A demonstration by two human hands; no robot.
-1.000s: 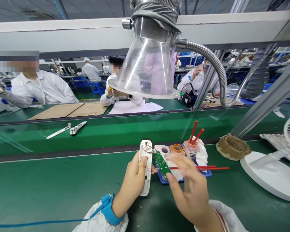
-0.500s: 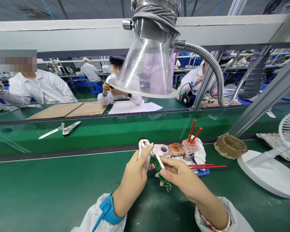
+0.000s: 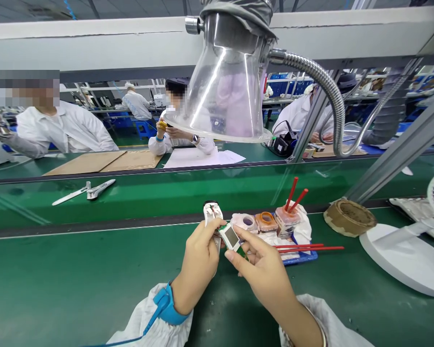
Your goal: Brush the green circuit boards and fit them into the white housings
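My left hand (image 3: 198, 258) is closed around a white plastic housing (image 3: 212, 212) whose open inside and dark rounded end point away from me. In my right hand (image 3: 264, 260), a green circuit board with a small display (image 3: 231, 237) is pinched between thumb and fingers. The display's grey screen in its white frame faces up towards me. Board and housing are close together, and my fingers hide where they meet. A blue wrist strap (image 3: 168, 304) with a cord circles my left wrist.
Ink-like jars (image 3: 265, 221) and red sticks (image 3: 311, 247) rest on a blue tray behind my right hand. A clear fume hood (image 3: 227, 96) hangs above. To the right stand a tape roll (image 3: 350, 217) and a white fan (image 3: 401, 255). White housing parts (image 3: 101, 189) lie on the far belt.
My right hand has turned the circuit board over: its bare green component side faced me before, and now the display does. My left hand keeps the housing, shifted slightly left.
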